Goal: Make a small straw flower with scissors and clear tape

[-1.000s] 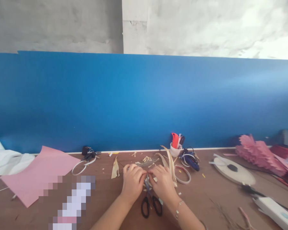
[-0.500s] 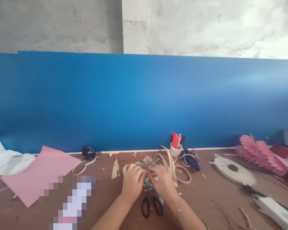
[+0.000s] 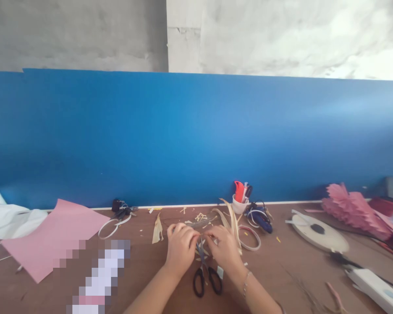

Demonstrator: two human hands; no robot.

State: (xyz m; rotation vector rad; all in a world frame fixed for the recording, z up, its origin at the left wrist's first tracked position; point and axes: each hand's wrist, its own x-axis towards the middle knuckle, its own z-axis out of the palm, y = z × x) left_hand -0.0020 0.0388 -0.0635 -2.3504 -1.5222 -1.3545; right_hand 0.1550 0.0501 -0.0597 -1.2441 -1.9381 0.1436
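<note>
My left hand (image 3: 181, 247) and my right hand (image 3: 224, 247) face each other above the table, fingertips pinched close together. Something thin, perhaps a strand, seems to run between them, too small to name. Just below lies a pair of scissors (image 3: 199, 281) with black handles, its blades pointing away under my fingers. Pale dried husk strips (image 3: 233, 222) rise behind my right hand. A smaller husk piece (image 3: 157, 229) lies left of my left hand. Small pale scraps (image 3: 201, 216) are scattered beyond both hands.
A white cup (image 3: 240, 204) with pens stands by the blue partition (image 3: 183, 139). Right are a tape ring (image 3: 256, 239), a round pale disc (image 3: 324, 233), pleated pink paper (image 3: 353, 211) and a power strip (image 3: 376, 288). A pink sheet (image 3: 59, 235) lies left.
My right fingertips have shifted slightly and closed into a tighter pinch, a little apart from the left ones. My left hand and the scissors stay in place.
</note>
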